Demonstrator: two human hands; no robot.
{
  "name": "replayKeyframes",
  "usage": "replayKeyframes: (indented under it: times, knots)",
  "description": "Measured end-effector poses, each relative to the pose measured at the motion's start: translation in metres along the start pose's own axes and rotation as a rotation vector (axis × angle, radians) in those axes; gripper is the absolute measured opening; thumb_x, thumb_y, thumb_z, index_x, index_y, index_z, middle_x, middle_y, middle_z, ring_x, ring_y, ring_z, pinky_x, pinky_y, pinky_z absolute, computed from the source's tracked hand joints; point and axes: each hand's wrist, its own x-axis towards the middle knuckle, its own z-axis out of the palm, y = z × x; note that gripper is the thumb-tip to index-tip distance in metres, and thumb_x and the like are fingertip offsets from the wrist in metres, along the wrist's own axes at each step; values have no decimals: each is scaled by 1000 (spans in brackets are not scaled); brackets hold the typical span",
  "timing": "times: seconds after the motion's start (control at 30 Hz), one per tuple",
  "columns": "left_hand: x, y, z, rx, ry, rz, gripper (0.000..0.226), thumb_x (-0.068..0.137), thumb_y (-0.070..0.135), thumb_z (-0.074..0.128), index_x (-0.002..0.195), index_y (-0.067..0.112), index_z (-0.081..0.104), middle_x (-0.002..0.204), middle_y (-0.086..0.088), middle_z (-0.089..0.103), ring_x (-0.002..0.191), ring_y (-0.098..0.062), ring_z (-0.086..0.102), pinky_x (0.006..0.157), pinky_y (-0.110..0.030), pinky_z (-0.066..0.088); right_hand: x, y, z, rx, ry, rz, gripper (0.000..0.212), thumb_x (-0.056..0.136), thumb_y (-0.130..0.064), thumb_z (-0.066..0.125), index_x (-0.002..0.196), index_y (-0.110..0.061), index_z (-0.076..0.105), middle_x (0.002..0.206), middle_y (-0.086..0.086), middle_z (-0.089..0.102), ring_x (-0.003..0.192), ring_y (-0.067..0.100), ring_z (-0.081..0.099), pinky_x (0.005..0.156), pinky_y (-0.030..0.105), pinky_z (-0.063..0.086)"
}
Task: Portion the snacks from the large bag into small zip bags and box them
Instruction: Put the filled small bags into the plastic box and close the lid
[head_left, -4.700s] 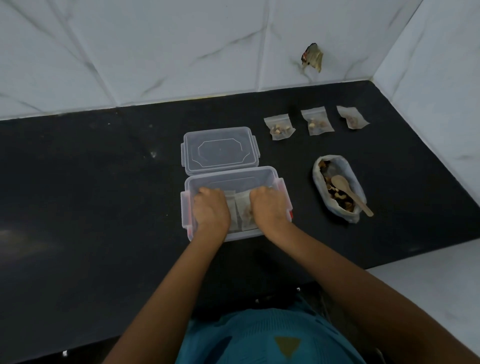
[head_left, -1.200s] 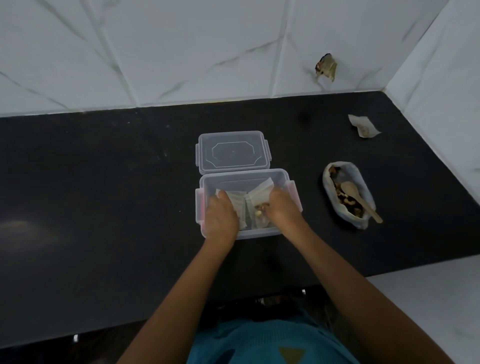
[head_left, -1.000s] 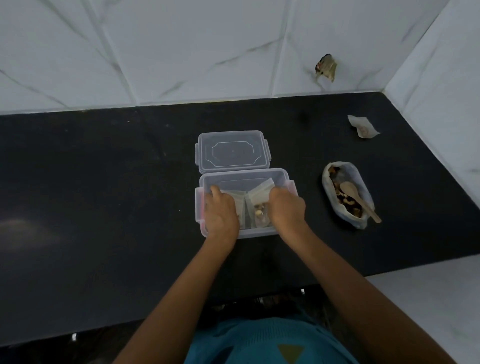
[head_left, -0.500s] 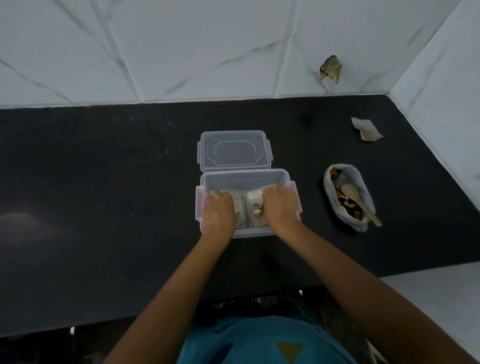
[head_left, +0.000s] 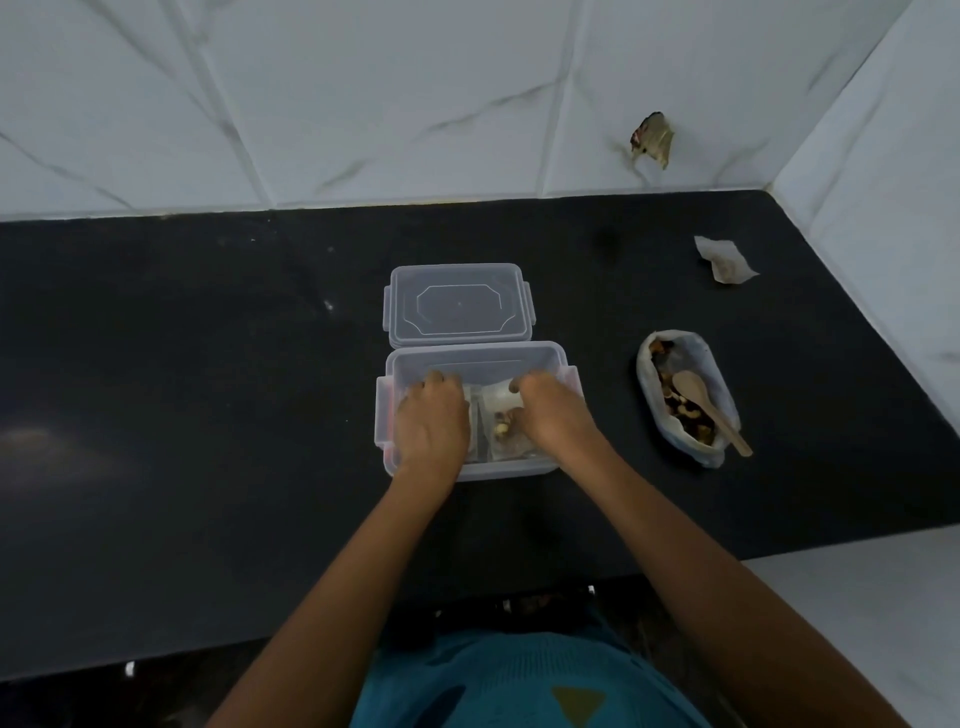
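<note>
Reaches into clear rectangular plastic box (head_left: 470, 358) mid black bench (head_left: 208, 415): right grip (head_left: 550, 418) curled on small clear zip bags of snacks (head_left: 501, 431); left grip (head_left: 434, 426), clasp hidden. Flat clear lid (head_left: 457, 304) touching behind; large white snack bag (head_left: 691, 451) with wooden spoon (head_left: 691, 387) right; open bench left.

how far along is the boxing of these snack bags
Done: filled small zip bags sit in the clear plastic box. In hand: the left hand and right hand are down inside, on those bags. Left: one loose small zip bag lies out on the black counter by the corner, and the clear lid lies off, behind the box.
</note>
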Motion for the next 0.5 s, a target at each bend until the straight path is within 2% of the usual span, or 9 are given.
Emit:
replayKeyframes:
  times: [0.07, 0.17, 0.27, 0.37, 0.43, 0.5]
  knots:
    - [2, 10, -4, -112, 113, 55, 27, 95, 18, 49, 121, 11, 53, 122, -8, 56, 107, -20, 55, 87, -28, 43, -6, 7, -11, 92, 74, 7, 31, 94, -17, 49, 125, -12, 54, 121, 8, 58, 108, 23, 57, 86, 31, 43]
    - [6, 27, -5, -259, 215, 201, 40, 94, 25, 52, 131, 13, 47, 134, -8, 50, 123, -20, 47, 103, -30, 36, -12, 24, -29, 236, 183, 34, 29, 93, -21, 52, 122, -17, 55, 117, 2, 60, 98, 13, 59, 77, 25, 45]
    - [15, 45, 1, -212, 139, 290, 58, 94, 40, 46, 144, 17, 29, 152, -7, 27, 142, -22, 22, 115, -33, 12, -10, 51, -44, 292, 275, 71, 26, 94, -19, 50, 118, -15, 56, 114, 2, 59, 93, 8, 54, 76, 21, 41]
    - [27, 58, 14, -55, 14, 296, 71, 93, 56, 31, 149, 24, 3, 158, -4, -2, 145, -20, -6, 113, -36, -9, 2, 87, -53, 390, 298, 155, 27, 93, -17, 52, 119, -13, 57, 117, 4, 58, 102, 13, 55, 83, 22, 41]
    - [33, 65, 24, 11, -33, 279, 77, 90, 62, 26, 148, 25, -7, 157, -4, -12, 143, -21, -15, 110, -40, -16, 13, 115, -54, 426, 325, 188, 29, 91, -16, 55, 120, -12, 58, 118, 6, 58, 105, 14, 56, 83, 20, 40]
    - [39, 72, 31, 22, -50, 251, 81, 88, 66, 26, 147, 24, -10, 156, -4, -15, 142, -23, -19, 109, -43, -18, 25, 142, -55, 435, 362, 193, 31, 90, -15, 57, 121, -11, 58, 121, 9, 56, 110, 18, 55, 89, 24, 41]
